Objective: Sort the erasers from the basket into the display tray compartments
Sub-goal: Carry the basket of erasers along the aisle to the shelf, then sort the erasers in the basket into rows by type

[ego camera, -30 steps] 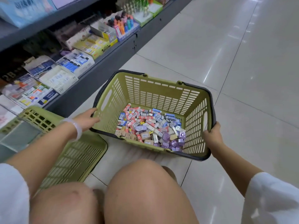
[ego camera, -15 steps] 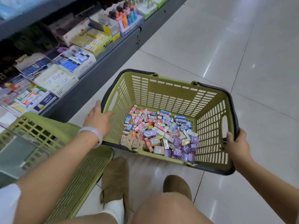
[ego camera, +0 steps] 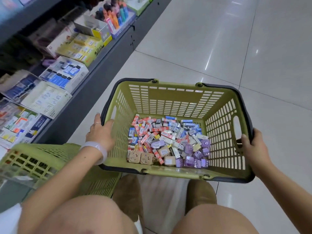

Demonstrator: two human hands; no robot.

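Note:
A green plastic basket (ego camera: 175, 98) with a dark rim sits on the floor in front of my knees. Its bottom is covered with a heap of small erasers (ego camera: 168, 141) in red, blue, white, purple and tan wrappers. My left hand (ego camera: 99, 134) grips the basket's left rim, thumb inside the wall. My right hand (ego camera: 253, 147) grips the right rim beside the handle slot, fingers curled over the edge. No display tray with compartments can be made out for certain.
A second green basket (ego camera: 42, 159) lies at my lower left, with a clear sheet (ego camera: 15, 181) over it. A low grey shelf (ego camera: 81, 92) along the left carries boxes of stationery (ego camera: 65, 73) and markers (ego camera: 114, 14). Glossy floor tiles (ego camera: 219, 39) stretch ahead and right.
The basket has slid to the right and nearer to me across the floor, both hands still gripping its rims. My knees have parted, showing my shoes beneath.

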